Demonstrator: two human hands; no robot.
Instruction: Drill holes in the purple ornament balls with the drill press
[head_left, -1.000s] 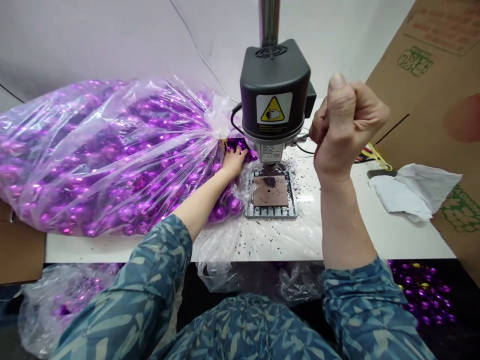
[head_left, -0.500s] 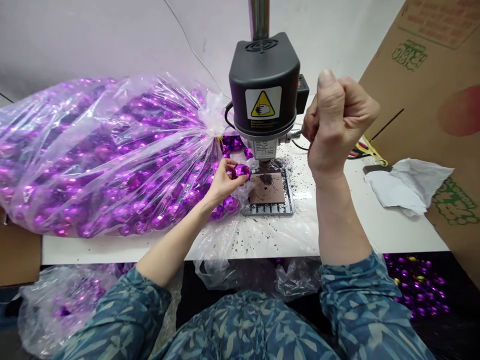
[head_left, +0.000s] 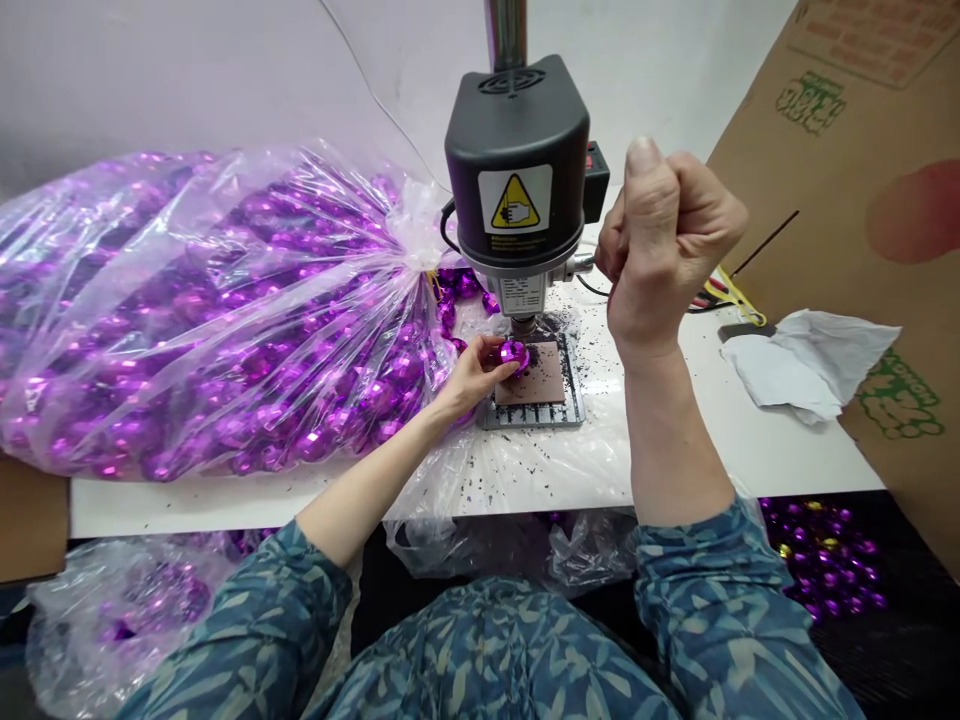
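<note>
Between the thumb and fingers of my left hand (head_left: 480, 370) is a shiny purple faceted bead (head_left: 514, 354). The hand holds it over the brown board (head_left: 536, 385) on the base of a small black drill press (head_left: 517, 160), just under the chuck (head_left: 523, 326). My right hand (head_left: 667, 240) is closed in a fist around the press's feed lever (head_left: 581, 264); most of the lever is hidden by the fingers. Dark shavings lie on the board and around the slotted metal base (head_left: 529, 413).
A big clear bag (head_left: 210, 320) full of purple beads lies on the left of the white table (head_left: 765, 450). Right of the press are crumpled white paper (head_left: 806, 365), yellow-handled pliers (head_left: 739, 297) and a large cardboard box (head_left: 847, 200). More purple beads (head_left: 825, 555) sit below the table's right edge.
My left hand has carried the purple bead to the right, from beside the board to under the chuck. My right hand keeps its grip at the lever. The whole view has shifted slightly.
</note>
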